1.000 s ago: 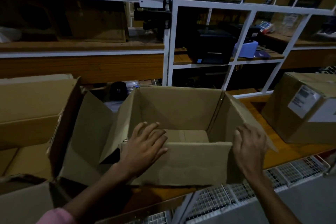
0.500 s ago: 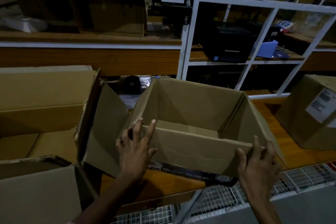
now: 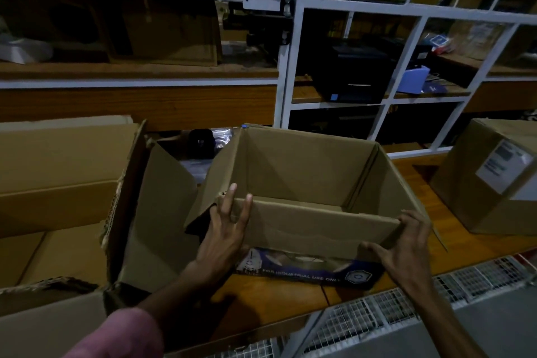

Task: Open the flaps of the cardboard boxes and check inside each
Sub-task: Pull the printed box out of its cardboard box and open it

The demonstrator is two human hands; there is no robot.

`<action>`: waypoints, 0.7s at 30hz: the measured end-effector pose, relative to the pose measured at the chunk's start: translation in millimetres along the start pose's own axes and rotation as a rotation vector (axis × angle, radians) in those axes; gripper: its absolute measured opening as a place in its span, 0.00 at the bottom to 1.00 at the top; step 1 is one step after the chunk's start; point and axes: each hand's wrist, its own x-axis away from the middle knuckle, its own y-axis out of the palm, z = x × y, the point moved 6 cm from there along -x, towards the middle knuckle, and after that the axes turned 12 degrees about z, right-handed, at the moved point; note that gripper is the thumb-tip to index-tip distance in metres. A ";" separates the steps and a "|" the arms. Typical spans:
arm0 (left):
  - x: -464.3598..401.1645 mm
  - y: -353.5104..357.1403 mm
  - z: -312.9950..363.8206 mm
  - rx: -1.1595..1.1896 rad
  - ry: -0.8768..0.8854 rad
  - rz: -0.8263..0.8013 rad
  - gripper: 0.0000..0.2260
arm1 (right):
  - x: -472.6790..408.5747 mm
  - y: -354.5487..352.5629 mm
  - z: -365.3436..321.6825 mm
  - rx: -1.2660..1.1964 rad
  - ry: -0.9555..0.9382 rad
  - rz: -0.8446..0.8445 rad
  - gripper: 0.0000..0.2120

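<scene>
An open brown cardboard box stands on the wooden shelf in front of me, and what shows of its inside looks empty. Its near flap is folded outward and down over a dark printed band reading "FOR INDUSTRIAL USE ONLY". My left hand lies flat against the flap's left end with the fingers spread. My right hand grips the flap's right corner, fingers over its top edge and thumb underneath. The box's left side flap hangs open.
A large open box stands to the left, with another torn-edged box below it. A closed box with a white label sits at the right. White metal shelving holds a black printer and more boxes. Wire mesh runs under the shelf edge.
The near flap has gone from upright to folded outward, uncovering the printed band. Both hands slid down with it, the left one to the flap's left end, the right one to its right corner.
</scene>
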 end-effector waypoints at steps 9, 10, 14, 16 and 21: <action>-53.4 -41.0 31.9 -0.119 0.137 0.126 0.64 | -62.3 -35.9 -12.7 -0.010 -0.017 0.019 0.43; -59.4 -48.2 35.9 -0.145 0.145 0.142 0.63 | -67.2 -41.7 -16.5 -0.025 -0.012 0.023 0.43; -84.5 -89.1 46.5 -0.189 0.158 0.237 0.64 | -91.0 -69.3 -43.8 -0.016 -0.044 0.094 0.41; -98.2 -113.9 48.3 -0.218 0.177 0.268 0.64 | -101.9 -86.9 -64.0 -0.030 -0.063 0.153 0.41; -122.1 -201.8 53.8 -0.288 0.192 0.388 0.64 | -118.0 -135.2 -137.8 -0.075 -0.133 0.278 0.40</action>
